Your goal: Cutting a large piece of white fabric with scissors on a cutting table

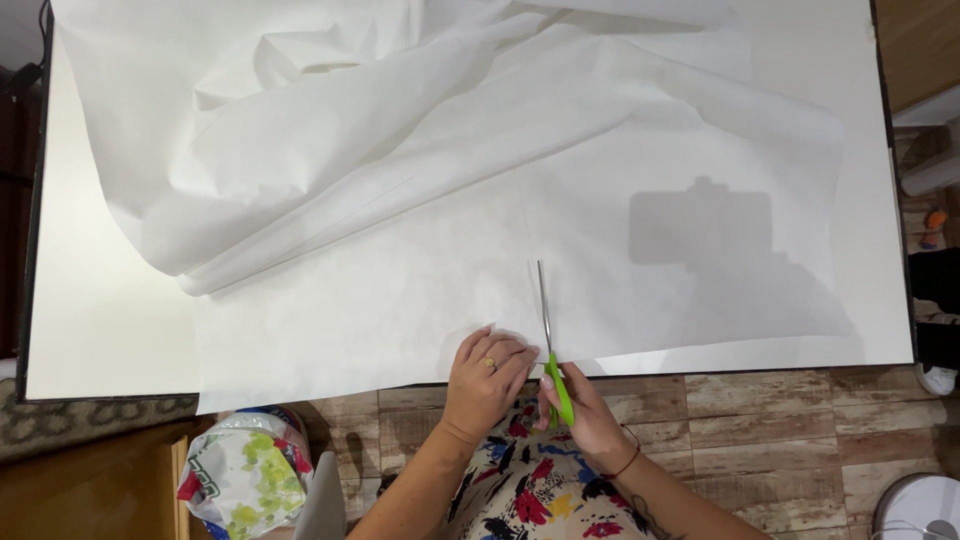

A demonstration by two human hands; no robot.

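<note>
Green plastic handles mark the pair of scissors (pixel 548 345), gripped in the right hand (pixel 580 415) with the fingers curled through the loops. The steel blades run up and away from that grip into the near edge of the large sheet of thin white fabric or paper (pixel 420 290). The blades look nearly shut, though the view is too narrow to be sure of the gap between them. Just left of the grip, the left hand (pixel 488 378) lies flat with fingers pressed down on the sheet, pinning it beside the blades; a ring shows on one finger.

The work seems to be at the start of a straight cut: the blades have entered only the near margin, and a faint line appears to run on beyond their tips. The next stroke would call for opening the blades, sliding them along that line, and moving the pinning hand forward to keep the sheet taut.

Beyond the blade tips the sheet lies smooth, then rises into loose folds at the far left of the white table (pixel 90 320). Down to the left of the grip sits a crumpled printed plastic bag (pixel 240 475).
</note>
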